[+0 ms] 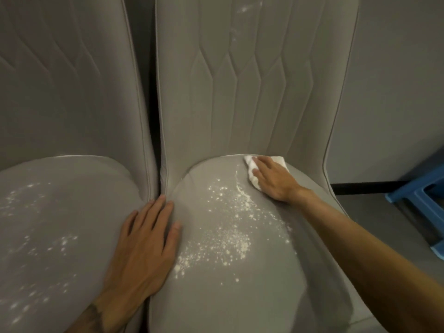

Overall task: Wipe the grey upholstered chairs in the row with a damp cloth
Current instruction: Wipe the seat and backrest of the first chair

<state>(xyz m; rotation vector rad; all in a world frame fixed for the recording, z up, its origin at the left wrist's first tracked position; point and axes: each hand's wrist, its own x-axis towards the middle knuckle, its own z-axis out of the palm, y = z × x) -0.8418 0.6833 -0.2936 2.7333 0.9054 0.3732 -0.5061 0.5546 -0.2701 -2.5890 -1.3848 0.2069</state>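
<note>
- Head view: the right hand [271,179] lies flat on the white cloth [252,175], fingers straight, pressing it against the back right corner of the right chair [240,284], where seat meets backrest.
- The left hand [146,239] rests open, palm down, across the gap between this seat and the left chair [60,212], bracing.
- White powder [228,236] covers the middle of the right seat, with a thin ridge just left of the cloth; the strip under the right forearm looks darker and free of specks.
- To do this well, I judge the cloth should stay flat under firm, even pressure and sweep in overlapping passes, gathering the powder rather than spreading it into the fabric.
- The backrest [252,92] is quilted, with faint specks near its top; the seams may trap powder.
- The left seat is speckled too, not yet wiped.
- To the right are a plain wall [396,92], a grey floor [384,224] and a blue stool [420,195].
</note>
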